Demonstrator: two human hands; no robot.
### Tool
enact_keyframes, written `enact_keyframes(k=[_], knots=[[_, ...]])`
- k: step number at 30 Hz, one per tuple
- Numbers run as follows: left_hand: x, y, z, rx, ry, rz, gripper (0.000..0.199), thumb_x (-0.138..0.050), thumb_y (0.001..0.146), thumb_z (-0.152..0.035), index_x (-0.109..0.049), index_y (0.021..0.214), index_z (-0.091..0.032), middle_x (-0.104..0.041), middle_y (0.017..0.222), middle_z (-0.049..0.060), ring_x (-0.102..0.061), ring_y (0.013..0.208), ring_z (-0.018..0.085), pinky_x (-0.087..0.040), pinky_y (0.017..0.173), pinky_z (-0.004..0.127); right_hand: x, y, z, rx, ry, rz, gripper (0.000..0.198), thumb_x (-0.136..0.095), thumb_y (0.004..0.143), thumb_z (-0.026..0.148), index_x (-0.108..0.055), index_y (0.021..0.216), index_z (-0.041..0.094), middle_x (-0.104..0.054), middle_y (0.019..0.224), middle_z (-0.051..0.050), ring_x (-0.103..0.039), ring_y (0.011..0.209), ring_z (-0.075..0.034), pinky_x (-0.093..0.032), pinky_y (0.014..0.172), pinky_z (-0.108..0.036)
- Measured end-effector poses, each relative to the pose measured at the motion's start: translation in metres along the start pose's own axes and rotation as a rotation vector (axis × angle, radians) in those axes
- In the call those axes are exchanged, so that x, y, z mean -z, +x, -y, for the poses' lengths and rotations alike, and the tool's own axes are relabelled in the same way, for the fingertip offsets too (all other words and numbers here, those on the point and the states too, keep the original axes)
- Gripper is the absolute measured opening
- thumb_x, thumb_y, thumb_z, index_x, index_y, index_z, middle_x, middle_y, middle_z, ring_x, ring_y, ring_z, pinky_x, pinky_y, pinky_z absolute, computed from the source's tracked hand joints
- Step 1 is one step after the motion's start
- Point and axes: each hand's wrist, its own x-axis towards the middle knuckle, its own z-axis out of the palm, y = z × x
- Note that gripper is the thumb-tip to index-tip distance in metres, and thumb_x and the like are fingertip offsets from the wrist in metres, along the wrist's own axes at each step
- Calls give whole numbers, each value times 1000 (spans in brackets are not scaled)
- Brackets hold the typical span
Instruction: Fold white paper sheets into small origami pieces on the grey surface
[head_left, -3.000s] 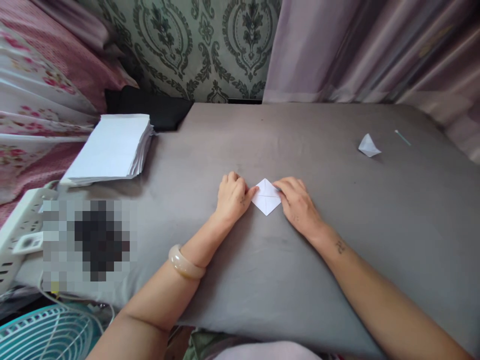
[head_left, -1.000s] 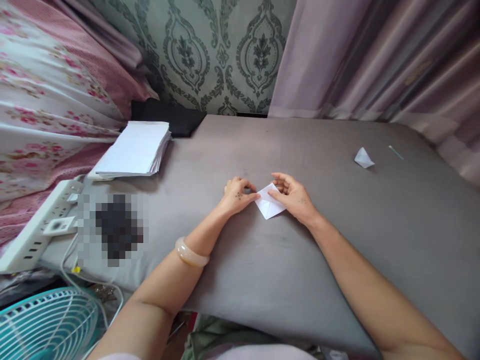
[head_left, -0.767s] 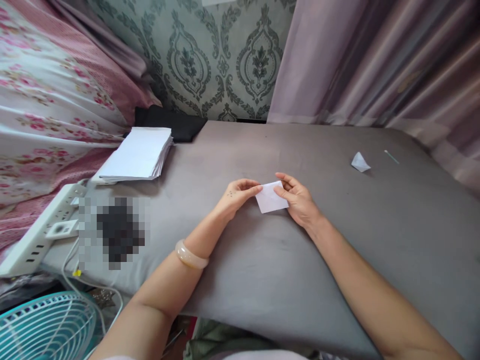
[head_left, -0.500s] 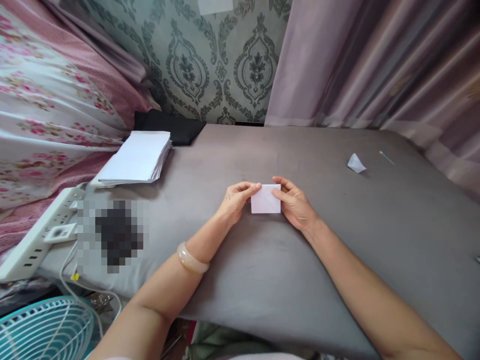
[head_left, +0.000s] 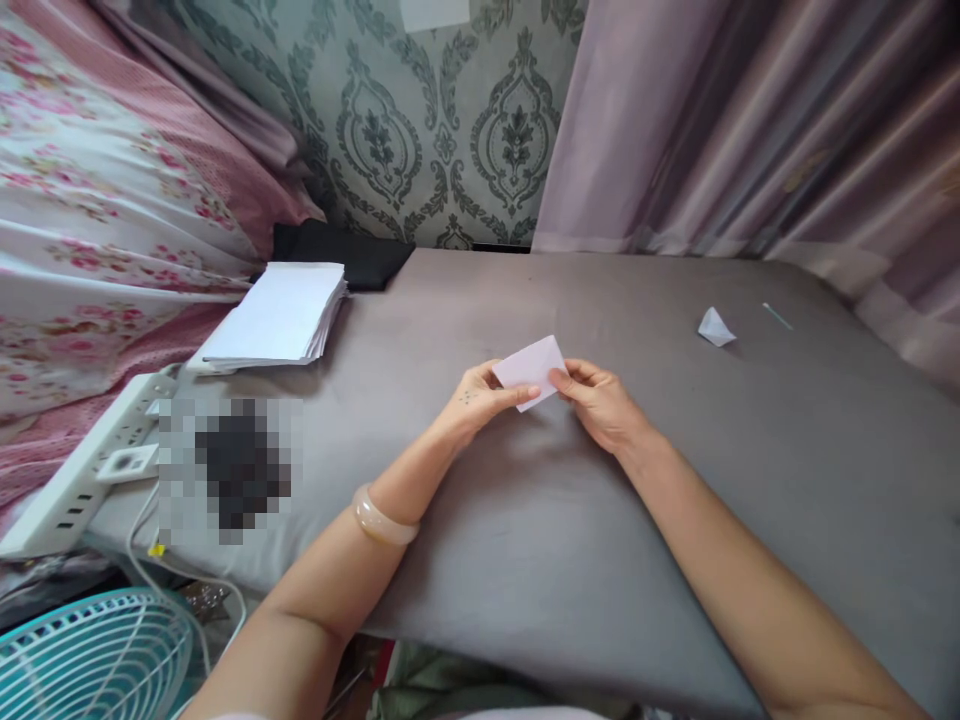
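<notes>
A small folded sheet of white paper (head_left: 531, 368) is held tilted between both hands above the grey cloth surface (head_left: 480, 500). My left hand (head_left: 480, 400) grips its left and lower side, the thumb lying along the near edge. At the right edge, my right hand (head_left: 600, 400) pinches the paper between thumb and fingers. The fingertips behind the paper are hidden. Farther right, a small folded white paper piece (head_left: 716, 327) stands on the cloth.
A stack of white paper (head_left: 281, 315) lies at the back left, by a black folded item (head_left: 345, 255). Left of me are a white power strip (head_left: 90, 470) with cables and a turquoise fan (head_left: 97, 650). A thin stick (head_left: 778, 316) lies far right. One dark patch is pixelated.
The folded paper has turned from level to slanted, its right end higher. My left thumb has moved from the top edge to the lower edge; my right hand still pinches the right side.
</notes>
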Motion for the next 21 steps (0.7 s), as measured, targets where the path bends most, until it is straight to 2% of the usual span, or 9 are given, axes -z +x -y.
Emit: enact_keyframes(k=[2, 5, 8, 11, 13, 15, 17, 21], knots=[[0, 3, 4, -36, -46, 18, 51, -87, 54, -27, -66, 99, -14, -70, 96, 8, -63, 85, 18, -46, 81, 32, -1, 3, -8, -28, 91, -53, 29, -82, 60, 43, -71, 82, 27, -70, 87, 2, -59, 79, -14, -43, 75, -29], [0, 5, 10, -98, -51, 16, 42, -84, 60, -29, -66, 94, -14, -70, 94, 8, -62, 85, 17, -45, 85, 34, -1, 5, -15, -55, 121, -62, 33, -82, 60, 44, -69, 84, 27, -70, 89, 2, -59, 79, -14, -42, 73, -29], [2, 4, 12, -216, 158, -58, 26, -76, 70, -34, -67, 85, -15, -68, 82, 5, -60, 76, 15, -46, 78, 32, 1, 5, -18, 24, 19, -38, 31, -79, 65, 44, -68, 88, 25, -70, 91, 0, -60, 83, -15, -43, 80, -32], [8, 2, 9, -467, 605, -107, 16, -63, 82, -34, -67, 84, -18, -66, 83, 6, -58, 79, 17, -44, 79, 32, 5, 6, -16, 241, -291, -70, 26, -74, 71, 40, -67, 90, 24, -68, 91, -2, -61, 86, -18, -44, 84, -35], [13, 0, 6, -622, 906, -64, 18, -52, 89, -32, -67, 88, -21, -67, 93, 8, -58, 87, 19, -41, 83, 34, 9, 5, -15, 431, -545, -131, 23, -71, 75, 35, -66, 95, 24, -67, 96, -4, -60, 90, -20, -44, 85, -37], [17, -2, 4, -705, 1122, 14, 24, -44, 93, -29, -67, 94, -21, -67, 101, 11, -57, 93, 21, -39, 84, 36, 13, 4, -15, 605, -776, -159, 18, -65, 80, 29, -66, 97, 24, -66, 100, -5, -59, 94, -21, -43, 87, -38], [18, -2, 3, -739, 1242, 83, 28, -38, 95, -28, -65, 97, -20, -67, 104, 12, -57, 93, 22, -37, 82, 37, 16, 1, -16, 706, -988, -132, 15, -58, 85, 24, -68, 95, 24, -67, 98, -6, -58, 94, -22, -41, 88, -38], [17, -2, 3, -754, 1330, 152, 34, -31, 98, -28, -63, 98, -18, -66, 104, 14, -55, 93, 23, -35, 81, 37, 19, -7, -17, 774, -1312, -79, 23, -48, 91, 21, -69, 98, 22, -68, 99, -7, -55, 92, -22, -38, 84, -36]])
